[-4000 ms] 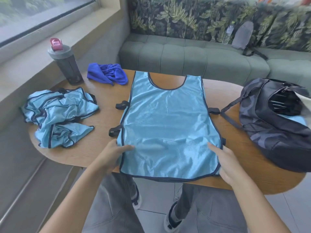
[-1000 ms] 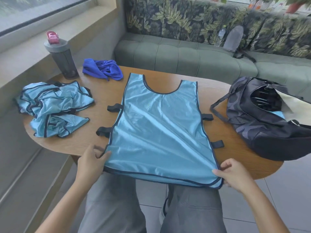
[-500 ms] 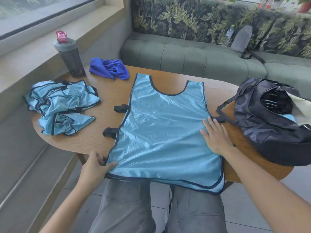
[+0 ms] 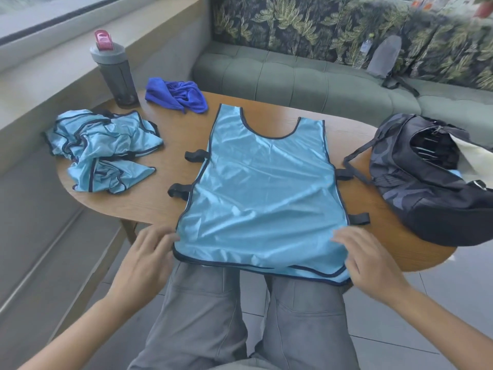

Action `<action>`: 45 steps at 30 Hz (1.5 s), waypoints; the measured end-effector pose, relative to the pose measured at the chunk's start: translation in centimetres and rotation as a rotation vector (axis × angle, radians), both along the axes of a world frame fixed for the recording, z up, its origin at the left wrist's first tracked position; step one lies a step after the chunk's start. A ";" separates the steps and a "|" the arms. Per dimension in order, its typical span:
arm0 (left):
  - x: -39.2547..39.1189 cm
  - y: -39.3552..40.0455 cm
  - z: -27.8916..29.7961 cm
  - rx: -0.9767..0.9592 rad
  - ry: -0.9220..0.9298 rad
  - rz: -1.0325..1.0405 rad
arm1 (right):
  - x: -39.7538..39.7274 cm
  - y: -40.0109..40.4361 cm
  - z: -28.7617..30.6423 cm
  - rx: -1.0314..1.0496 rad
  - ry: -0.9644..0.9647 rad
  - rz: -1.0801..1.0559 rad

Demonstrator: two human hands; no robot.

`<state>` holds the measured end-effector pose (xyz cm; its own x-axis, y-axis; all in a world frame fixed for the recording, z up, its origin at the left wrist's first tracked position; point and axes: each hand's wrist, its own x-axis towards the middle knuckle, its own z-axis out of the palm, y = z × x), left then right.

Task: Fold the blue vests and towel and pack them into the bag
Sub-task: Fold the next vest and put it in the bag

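A light blue vest (image 4: 264, 198) lies spread flat on the wooden table (image 4: 160, 129), neck hole away from me, its hem hanging over the near edge above my knees. My left hand (image 4: 149, 257) pinches the hem's left corner. My right hand (image 4: 368, 260) holds the right corner, fingers on top of the fabric. Crumpled blue vests (image 4: 104, 150) are heaped at the table's left. A dark blue towel (image 4: 176, 96) lies bunched at the back left. The dark bag (image 4: 432, 180) sits open on the right end.
A grey bottle with a pink lid (image 4: 114, 70) stands at the back left by the window ledge. A green sofa (image 4: 306, 78) runs behind the table, with a grey pouch (image 4: 384, 57) on it. The bag's strap (image 4: 354, 166) trails toward the vest.
My right hand has left the vest's right side, where it lay flat, and come back to the bottom right corner. My left hand stays at the left corner.
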<state>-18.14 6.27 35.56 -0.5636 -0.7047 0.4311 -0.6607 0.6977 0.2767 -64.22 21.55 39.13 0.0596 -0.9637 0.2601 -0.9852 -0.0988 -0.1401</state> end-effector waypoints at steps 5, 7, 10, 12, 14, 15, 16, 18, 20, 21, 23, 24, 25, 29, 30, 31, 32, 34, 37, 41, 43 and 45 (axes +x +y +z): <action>1.0 -0.6 -2.0 -0.063 -0.240 -0.209 | 1.1 5.3 -3.5 0.038 0.182 0.155; 0.5 -1.0 -2.2 -0.071 -0.228 -0.229 | 1.5 5.3 -4.6 0.000 0.240 0.126; -0.2 -1.5 -2.4 -0.106 -0.188 -0.205 | 2.0 4.9 -5.0 -0.094 0.305 0.094; -0.3 -1.5 -2.6 -0.110 -0.168 -0.209 | 2.3 5.0 -5.1 -0.145 0.312 0.076; -0.4 -1.4 -2.5 -0.115 -0.151 -0.226 | 2.6 5.3 -5.0 -0.181 0.292 0.043; -0.4 -1.4 -2.4 -0.108 -0.143 -0.228 | 2.6 5.4 -4.9 -0.186 0.272 0.025; -0.4 -1.4 -2.2 -0.102 -0.128 -0.226 | 2.6 5.6 -5.0 -0.192 0.250 0.014; -0.5 -1.2 -1.7 -0.076 -0.075 -0.204 | 2.4 6.1 -4.8 -0.193 0.203 0.004; -0.6 -0.7 -1.2 -0.008 -0.004 -0.145 | 2.1 6.7 -4.5 -0.195 0.167 0.000; -0.7 -0.5 -0.9 0.041 0.035 -0.103 | 2.2 6.8 -4.1 -0.200 0.145 -0.007; -0.9 -0.1 -0.2 0.123 0.109 -0.028 | 2.3 7.0 -3.2 -0.199 0.097 -0.016; -1.1 0.0 0.2 0.150 0.150 0.001 | 2.4 7.0 -2.7 -0.196 0.066 -0.028; -1.3 0.1 0.7 0.175 0.198 0.026 | 2.6 7.0 -2.3 -0.206 0.044 -0.042; -1.9 0.8 2.9 0.309 0.407 0.052 | 3.5 6.7 -0.8 -0.137 -0.217 -0.178; -2.0 0.9 3.4 0.331 0.444 0.041 | 3.8 6.6 -0.3 -0.129 -0.272 -0.210; -2.1 1.0 3.9 0.343 0.463 0.035 | 4.1 6.4 0.2 -0.136 -0.295 -0.232; -2.2 1.0 4.3 0.345 0.476 0.037 | 4.1 6.3 0.6 -0.150 -0.303 -0.246; -2.3 0.9 5.0 0.314 0.490 0.054 | 4.2 6.0 1.6 -0.176 -0.306 -0.262; -2.6 0.8 6.0 0.271 0.500 0.073 | 4.1 5.7 3.2 -0.236 -0.327 -0.291; -2.7 1.3 7.7 0.220 0.528 0.034 | 4.4 5.6 5.6 -0.329 -0.381 -0.268; -2.7 1.4 8.3 0.211 0.527 0.027 | 4.3 5.6 6.2 -0.330 -0.347 -0.262; -2.9 1.4 8.8 0.219 0.535 0.033 | 4.3 5.6 6.8 -0.349 -0.345 -0.253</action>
<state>-21.08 7.63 44.40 -0.2836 -0.8233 0.4917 -0.4097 0.5676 0.7141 -59.89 27.16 45.90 -0.3078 -0.7900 0.5303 -0.8871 0.0368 -0.4601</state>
